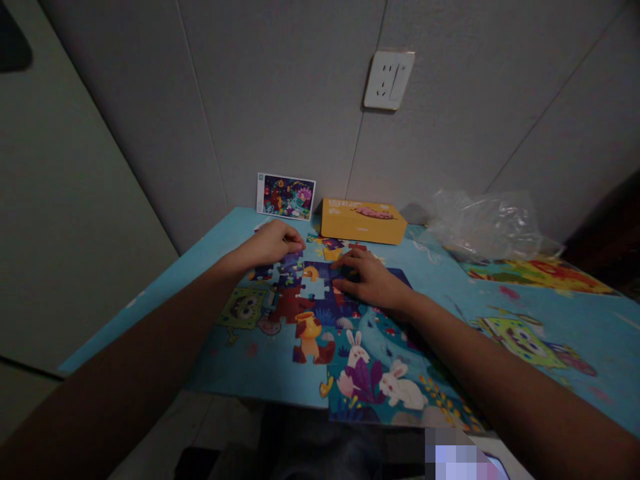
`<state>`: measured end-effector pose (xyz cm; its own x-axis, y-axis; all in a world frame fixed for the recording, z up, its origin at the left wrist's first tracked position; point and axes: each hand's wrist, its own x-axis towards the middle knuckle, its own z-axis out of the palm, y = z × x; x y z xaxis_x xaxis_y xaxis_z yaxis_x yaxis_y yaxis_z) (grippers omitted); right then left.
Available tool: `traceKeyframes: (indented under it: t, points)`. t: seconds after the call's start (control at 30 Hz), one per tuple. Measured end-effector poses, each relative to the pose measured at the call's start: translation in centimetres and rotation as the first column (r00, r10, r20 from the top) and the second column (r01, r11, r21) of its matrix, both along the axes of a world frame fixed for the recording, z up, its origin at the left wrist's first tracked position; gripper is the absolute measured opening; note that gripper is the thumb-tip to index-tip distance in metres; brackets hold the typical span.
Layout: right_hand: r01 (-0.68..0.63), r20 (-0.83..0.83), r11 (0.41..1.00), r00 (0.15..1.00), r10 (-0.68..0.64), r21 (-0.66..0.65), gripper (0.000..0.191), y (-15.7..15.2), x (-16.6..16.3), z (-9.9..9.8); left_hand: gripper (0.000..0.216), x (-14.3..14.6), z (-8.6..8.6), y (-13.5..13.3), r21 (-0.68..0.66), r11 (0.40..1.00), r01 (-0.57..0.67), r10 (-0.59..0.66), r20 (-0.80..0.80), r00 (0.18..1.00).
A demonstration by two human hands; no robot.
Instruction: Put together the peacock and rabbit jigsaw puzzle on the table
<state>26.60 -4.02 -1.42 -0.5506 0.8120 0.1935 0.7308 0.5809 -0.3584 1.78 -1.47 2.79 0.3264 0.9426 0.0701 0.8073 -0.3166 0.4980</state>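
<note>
A partly joined jigsaw puzzle (pixel 345 347) with rabbits and flowers lies on the blue cartoon-print table cover (pixel 550 313). My left hand (pixel 273 243) rests at the puzzle's far left edge, fingers curled down onto dark pieces (pixel 290 263). My right hand (pixel 367 277) lies flat on the puzzle's upper middle, fingers stretched toward the left and pressing on joined pieces. A gap in the puzzle (pixel 315 288) shows between the two hands. Loose pieces (pixel 333 248) sit just beyond the fingers.
A reference picture card (pixel 286 196) leans against the grey wall. A yellow box (pixel 363 221) lies next to it. Crumpled clear plastic (pixel 483 223) sits at the back right. A wall socket (pixel 389 80) is above. The table's near edge runs close to my body.
</note>
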Motion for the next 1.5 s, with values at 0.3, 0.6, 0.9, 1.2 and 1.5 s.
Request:
traceKeyframes:
  t: [0.3, 0.6, 0.9, 1.2, 1.5]
  points:
    - [-0.006, 0.002, 1.0, 1.0, 0.006, 0.007, 0.034, 0.0, 0.0, 0.1, 0.032, -0.6, -0.9, 0.4, 0.006, 0.997, 0.071, -0.068, -0.215, 0.974]
    - [-0.01, 0.011, 1.0, 1.0, 0.01, 0.007, 0.034, -0.1, 0.0, 0.1, 0.043, -0.9, -0.3, -0.4, -0.07, 0.988, 0.14, -0.154, -0.308, 0.939]
    - [-0.009, -0.007, 1.0, 1.0, 0.009, 0.009, 0.033, 0.0, 0.1, 0.0, 0.057, -1.5, -0.7, -0.4, -0.154, 0.982, 0.106, -0.152, -0.328, 0.932]
    - [-0.018, -0.01, 1.0, 1.0, 0.018, 0.009, 0.034, 0.0, 0.1, 0.2, 0.043, -1.2, -1.0, 0.0, -0.074, 0.99, 0.118, -0.136, -0.326, 0.936]
    - [-0.005, 0.009, 1.0, 1.0, 0.005, -0.018, 0.035, -0.2, -0.2, 0.5, 0.031, -0.8, -0.9, -0.1, -0.079, 0.99, 0.115, -0.133, -0.302, 0.944]
